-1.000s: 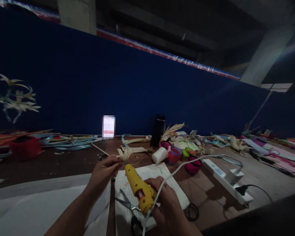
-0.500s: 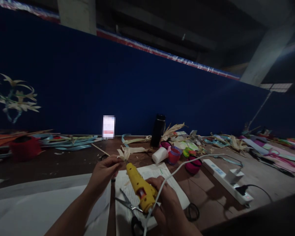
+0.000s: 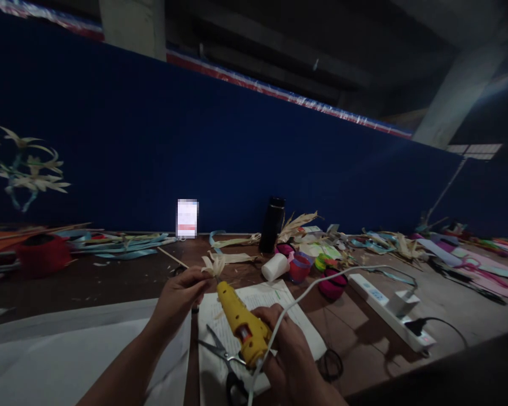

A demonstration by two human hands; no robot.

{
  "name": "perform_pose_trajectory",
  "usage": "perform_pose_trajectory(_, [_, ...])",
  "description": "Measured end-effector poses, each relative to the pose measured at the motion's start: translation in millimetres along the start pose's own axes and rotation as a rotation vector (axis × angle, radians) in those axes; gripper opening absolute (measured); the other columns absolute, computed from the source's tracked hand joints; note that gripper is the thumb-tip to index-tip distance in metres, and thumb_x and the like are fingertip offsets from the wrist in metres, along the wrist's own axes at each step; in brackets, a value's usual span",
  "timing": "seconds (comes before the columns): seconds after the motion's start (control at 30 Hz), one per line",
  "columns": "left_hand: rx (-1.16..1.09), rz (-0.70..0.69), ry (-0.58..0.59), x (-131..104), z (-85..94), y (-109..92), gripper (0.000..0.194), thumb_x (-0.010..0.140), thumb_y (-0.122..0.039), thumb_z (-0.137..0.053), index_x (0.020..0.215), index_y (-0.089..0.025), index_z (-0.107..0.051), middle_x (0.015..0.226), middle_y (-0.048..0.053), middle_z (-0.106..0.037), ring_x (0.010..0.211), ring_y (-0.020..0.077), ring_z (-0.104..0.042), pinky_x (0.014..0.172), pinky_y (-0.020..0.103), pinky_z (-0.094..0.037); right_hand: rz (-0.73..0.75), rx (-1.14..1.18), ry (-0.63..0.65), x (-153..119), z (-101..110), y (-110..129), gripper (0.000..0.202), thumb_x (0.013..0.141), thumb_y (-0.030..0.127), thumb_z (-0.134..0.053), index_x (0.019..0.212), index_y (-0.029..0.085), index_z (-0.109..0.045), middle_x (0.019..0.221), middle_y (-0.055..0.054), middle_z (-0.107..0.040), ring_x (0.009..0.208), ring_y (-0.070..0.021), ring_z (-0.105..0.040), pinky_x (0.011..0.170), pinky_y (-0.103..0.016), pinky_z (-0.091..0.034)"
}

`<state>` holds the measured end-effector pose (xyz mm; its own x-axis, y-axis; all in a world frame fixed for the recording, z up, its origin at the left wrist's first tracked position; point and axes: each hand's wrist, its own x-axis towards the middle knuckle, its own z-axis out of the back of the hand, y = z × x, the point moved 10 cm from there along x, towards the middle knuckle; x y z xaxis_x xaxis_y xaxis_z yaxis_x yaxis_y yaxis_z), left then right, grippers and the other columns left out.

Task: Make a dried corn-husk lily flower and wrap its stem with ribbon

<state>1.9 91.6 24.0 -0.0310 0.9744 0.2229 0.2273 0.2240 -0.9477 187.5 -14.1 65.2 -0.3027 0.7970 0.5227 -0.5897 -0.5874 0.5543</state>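
Between the closed fingertips of my left hand (image 3: 185,294) is a small pale flower (image 3: 214,264) with narrow, curling petals. My right hand (image 3: 288,344) is wrapped round the handle of a yellow hot glue gun (image 3: 241,324). The gun's nozzle points away from me and up to the flower's base; whether it touches cannot be made out. A white cord (image 3: 298,301) runs from the back of the gun, across my right hand. Under the gun, black-handled scissors (image 3: 222,352) lie spread on a printed booklet (image 3: 294,316).
Right of my hands lies a white power strip (image 3: 376,299) with plugs in it. Behind are a white roll (image 3: 275,267), small cups, a black bottle (image 3: 272,224) and a lit screen (image 3: 187,219). A white sheet (image 3: 68,355) covers the near left; strips and ribbons line the back.
Hardly anything differs. The glue gun's tip has dipped very slightly, while both hands keep their hold and place.
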Motion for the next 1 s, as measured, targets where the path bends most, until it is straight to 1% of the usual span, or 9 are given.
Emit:
perform_pose_trajectory(0.17, [-0.004,-0.006,-0.017,0.5,2.4,0.7,0.012,0.064,-0.026,-0.07,0.066,-0.015,-0.066,0.064,-0.002,-0.052,0.043,0.0033,-0.038,0.04,0.019,-0.026,0.024,0.034,-0.012,-1.1,1.7,2.3,0.032,0.077,0.022,-0.049,0.109,0.022,-0.049,0.09,-0.005,-0.054,0.077,-0.0188,-0.053,0.064,-0.028,-0.042])
perform_pose_trajectory(0.37, [0.009,0.0,-0.017,-0.2,0.3,-2.2,0.014,0.062,-0.027,-0.071,0.064,-0.014,-0.066,0.061,-0.003,-0.051,0.042,0.0033,-0.039,0.04,0.018,-0.026,0.038,-0.012,-0.017,-1.2,-0.8,0.0,0.029,0.077,0.024,-0.051,0.106,0.022,-0.052,0.083,-0.005,-0.054,0.072,-0.0184,-0.053,0.06,-0.027,-0.042])
perform_pose_trajectory(0.53, [0.01,0.006,-0.039,-0.1,2.5,-1.5,0.014,0.06,-0.026,-0.072,0.063,-0.014,-0.065,0.063,-0.002,-0.053,0.042,0.0042,-0.039,0.04,0.019,-0.027,0.048,-0.004,-0.036,-1.3,0.9,1.7,0.029,0.076,0.022,-0.05,0.105,0.022,-0.051,0.085,-0.005,-0.055,0.074,-0.0186,-0.053,0.061,-0.027,-0.041])
perform_pose_trajectory(0.77, [0.013,0.011,-0.021,0.7,1.9,1.5,0.015,0.061,-0.027,-0.073,0.062,-0.014,-0.065,0.061,-0.003,-0.052,0.043,0.004,-0.037,0.041,0.019,-0.026,0.032,0.017,0.025,-1.7,-5.7,-3.0,0.03,0.076,0.021,-0.049,0.106,0.021,-0.05,0.084,-0.005,-0.052,0.075,-0.0192,-0.052,0.06,-0.028,-0.039])
perform_pose_trajectory(0.9, [0.006,0.032,-0.036,-0.3,2.2,1.4,0.015,0.06,-0.027,-0.073,0.063,-0.014,-0.066,0.061,-0.002,-0.053,0.043,0.0043,-0.038,0.04,0.019,-0.026,-0.006,-0.002,0.022,-1.7,-5.7,-5.4,0.029,0.075,0.019,-0.051,0.103,0.021,-0.052,0.084,-0.004,-0.053,0.076,-0.0197,-0.052,0.063,-0.029,-0.039])
perform_pose_trajectory(1.0, [-0.005,0.027,-0.035,-0.5,1.4,0.0,0.015,0.06,-0.027,-0.072,0.062,-0.015,-0.065,0.058,-0.003,-0.051,0.042,0.0043,-0.037,0.04,0.018,-0.026,0.003,0.003,0.005,-2.0,-4.3,-4.0,0.029,0.075,0.018,-0.05,0.103,0.021,-0.052,0.083,-0.004,-0.053,0.076,-0.0197,-0.052,0.063,-0.029,-0.039])
